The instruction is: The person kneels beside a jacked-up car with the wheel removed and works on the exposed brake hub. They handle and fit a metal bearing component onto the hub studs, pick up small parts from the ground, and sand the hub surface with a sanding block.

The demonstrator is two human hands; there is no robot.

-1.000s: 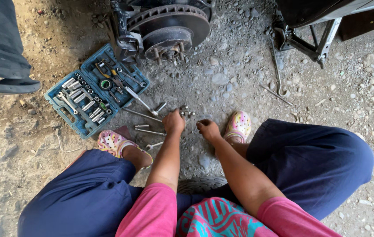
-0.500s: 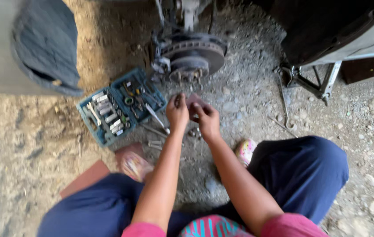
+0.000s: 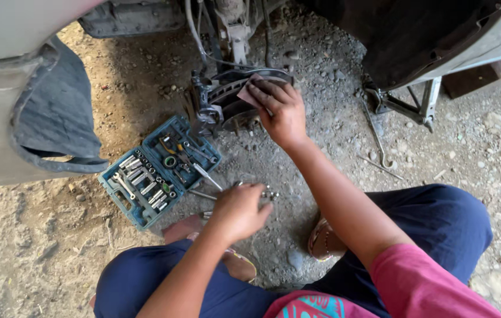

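Right hand (image 3: 283, 112) pressed flat on small pink abrasive sheet (image 3: 249, 93) against grey metal brake disc (image 3: 235, 100). Left hand (image 3: 238, 209) half-curled over small metal nuts (image 3: 269, 193); grasp unclear. Blue plastic socket case (image 3: 150, 171) just left.

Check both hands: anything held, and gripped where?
Right hand presses a small pinkish pad flat against the brake disc, fingers on top. Left hand is curled over small metal parts; whether it grips any cannot be told.
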